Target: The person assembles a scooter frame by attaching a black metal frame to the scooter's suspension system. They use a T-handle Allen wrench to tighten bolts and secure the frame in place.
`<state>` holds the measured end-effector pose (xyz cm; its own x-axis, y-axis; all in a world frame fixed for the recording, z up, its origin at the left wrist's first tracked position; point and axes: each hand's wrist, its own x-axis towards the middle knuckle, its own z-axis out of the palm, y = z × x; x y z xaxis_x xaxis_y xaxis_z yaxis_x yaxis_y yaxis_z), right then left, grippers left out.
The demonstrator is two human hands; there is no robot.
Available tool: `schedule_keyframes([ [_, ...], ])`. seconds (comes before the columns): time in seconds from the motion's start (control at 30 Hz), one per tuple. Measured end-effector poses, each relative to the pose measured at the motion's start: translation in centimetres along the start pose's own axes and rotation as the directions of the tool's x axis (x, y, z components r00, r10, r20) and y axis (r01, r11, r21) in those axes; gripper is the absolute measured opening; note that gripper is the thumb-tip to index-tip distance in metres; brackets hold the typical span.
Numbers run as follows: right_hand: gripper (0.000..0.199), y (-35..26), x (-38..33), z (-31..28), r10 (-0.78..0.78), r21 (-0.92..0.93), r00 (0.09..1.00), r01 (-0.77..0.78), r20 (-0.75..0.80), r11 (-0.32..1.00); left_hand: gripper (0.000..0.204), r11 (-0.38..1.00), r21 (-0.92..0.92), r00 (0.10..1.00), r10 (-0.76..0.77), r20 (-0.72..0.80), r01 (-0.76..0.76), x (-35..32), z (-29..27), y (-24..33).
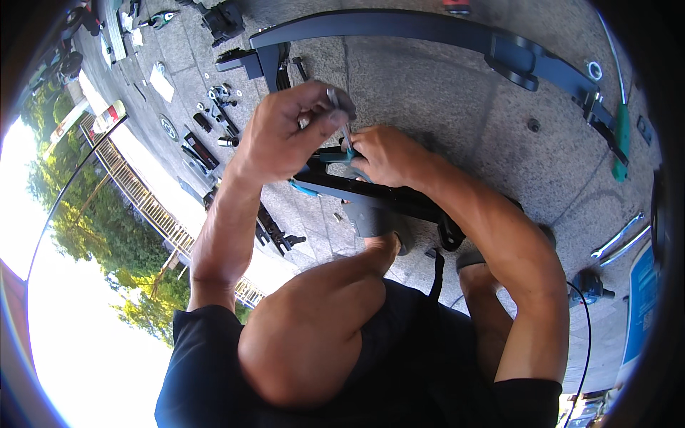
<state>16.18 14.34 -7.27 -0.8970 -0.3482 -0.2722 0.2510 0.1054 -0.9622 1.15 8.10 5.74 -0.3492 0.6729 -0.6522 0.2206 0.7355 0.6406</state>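
Observation:
My left hand [282,135] is closed, with thumb and fingers pinching a slim silver metal tool [347,134]; its exact kind is hidden by the fingers. Just to the right, my right hand [392,155] is closed round a teal-handled tool [350,153] whose working end I cannot make out. Both hands meet over the near left corner of a large dark metal frame. Its near bar [371,194] passes below my right hand, and its curved far bar [399,25] arches across the top of the view. A light blue piece [303,189] shows under the near bar.
Small black and silver parts [217,107] lie on the stone paving to the left, near a black bracket [277,232]. At right are a green-handled screwdriver [621,139], several wrenches [617,235] and a blue power tool [591,285] with a cable. My bent legs are close below the frame.

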Motion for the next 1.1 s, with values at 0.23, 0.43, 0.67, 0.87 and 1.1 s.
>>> schedule_keyframes([
  [0.23,0.028,-0.7,-0.9,-0.3,-0.02,-0.056,1.0,0.02,0.001,0.998,0.026,0.963,0.043,0.955,0.256,0.152,-0.265,-3.8,-0.9,1.6],
  [0.43,0.029,0.3,0.0,0.3,0.118,0.192,0.99,-0.131,0.08,0.973,0.029,0.989,-0.146,0.921,-0.033,-0.389,-0.026,-6.4,-1.3,-2.8],
  [0.67,0.028,2.2,1.6,-0.1,0.105,0.096,0.982,-0.122,0.157,0.988,0.038,0.961,-0.007,0.917,-0.267,-0.297,0.277,-6.2,-1.1,-8.1],
  [0.87,0.026,0.6,0.1,0.0,-0.131,-0.126,0.991,0.127,-0.027,0.984,0.034,0.948,-0.082,0.935,-0.318,-0.16,0.308,-6.0,-1.0,-8.3],
  [1.1,0.02,0.1,0.6,-0.2,-0.087,0.027,0.996,0.087,0.024,0.996,0.042,0.948,-0.253,0.968,-0.226,-0.11,0.192,-5.6,-1.6,-10.0],
])
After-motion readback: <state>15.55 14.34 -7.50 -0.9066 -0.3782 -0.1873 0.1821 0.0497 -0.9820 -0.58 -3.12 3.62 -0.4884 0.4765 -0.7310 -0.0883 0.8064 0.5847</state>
